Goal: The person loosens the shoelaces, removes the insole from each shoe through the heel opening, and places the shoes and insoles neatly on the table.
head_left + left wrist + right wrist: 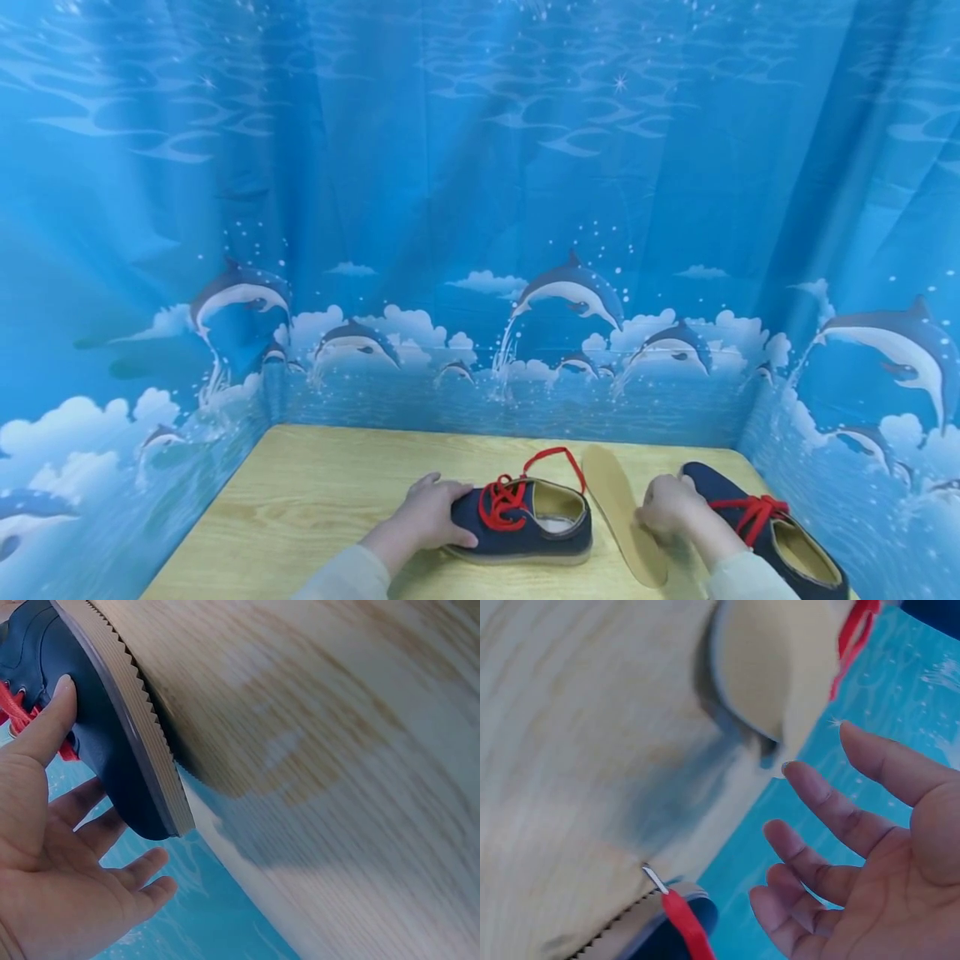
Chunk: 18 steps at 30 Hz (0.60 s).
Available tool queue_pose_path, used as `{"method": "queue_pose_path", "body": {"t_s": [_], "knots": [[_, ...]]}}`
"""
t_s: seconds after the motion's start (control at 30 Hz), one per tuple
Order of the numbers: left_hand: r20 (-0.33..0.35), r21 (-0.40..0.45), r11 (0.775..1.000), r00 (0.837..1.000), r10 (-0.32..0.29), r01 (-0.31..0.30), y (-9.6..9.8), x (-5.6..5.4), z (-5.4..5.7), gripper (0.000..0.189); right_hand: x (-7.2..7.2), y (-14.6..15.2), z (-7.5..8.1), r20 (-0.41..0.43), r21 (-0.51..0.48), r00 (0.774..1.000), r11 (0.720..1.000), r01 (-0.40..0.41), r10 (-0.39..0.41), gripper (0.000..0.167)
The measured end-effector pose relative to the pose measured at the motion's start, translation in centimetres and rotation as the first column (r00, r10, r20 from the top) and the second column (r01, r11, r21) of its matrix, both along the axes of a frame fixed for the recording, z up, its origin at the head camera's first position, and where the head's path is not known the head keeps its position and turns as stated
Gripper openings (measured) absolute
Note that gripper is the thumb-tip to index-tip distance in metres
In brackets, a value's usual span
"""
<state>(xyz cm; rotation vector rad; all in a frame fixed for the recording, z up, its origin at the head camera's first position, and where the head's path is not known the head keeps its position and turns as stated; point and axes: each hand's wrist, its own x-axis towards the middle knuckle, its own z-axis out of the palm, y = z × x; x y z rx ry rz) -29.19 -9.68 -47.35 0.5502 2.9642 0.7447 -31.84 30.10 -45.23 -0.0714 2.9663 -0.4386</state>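
Observation:
My left hand holds the toe of a navy shoe lying on the table, its red lace partly loose. In the left wrist view the thumb presses the upper of that shoe, and the other fingers are behind the toe. To the right of this shoe lies a tan insole. Beside it is my right hand; the right wrist view shows relaxed, spread fingers with nothing between them. The fingertips are close to the insole, whose edge looks blurred; I cannot tell whether they touch.
A second navy shoe, its red lace tied, stands at the right edge of the wooden table. A blue curtain printed with dolphins surrounds the table's back and sides. A lace's metal tip shows low in the right wrist view.

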Motion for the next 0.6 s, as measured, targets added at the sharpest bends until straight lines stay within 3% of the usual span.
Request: {"method": "queue_pose_path", "body": {"t_s": [0.27,0.47,0.6], "knots": [[-0.023,0.012,1.0,1.0,-0.005,0.005,0.0,0.2,0.0,0.079,0.9,-1.0,1.9,-0.1,-0.038,0.995,0.999,-0.021,0.017,0.051],[-0.024,0.003,1.0,1.0,-0.007,0.007,0.0,0.0,-0.4,0.079,1.2,-2.2,3.1,-0.124,-0.043,0.991,0.998,-0.051,0.045,0.026],[-0.03,-0.002,1.0,1.0,-0.007,0.007,-0.1,-0.1,-0.6,0.08,1.5,-3.0,3.4,-0.154,-0.057,0.986,0.996,-0.065,0.055,0.02]]}}
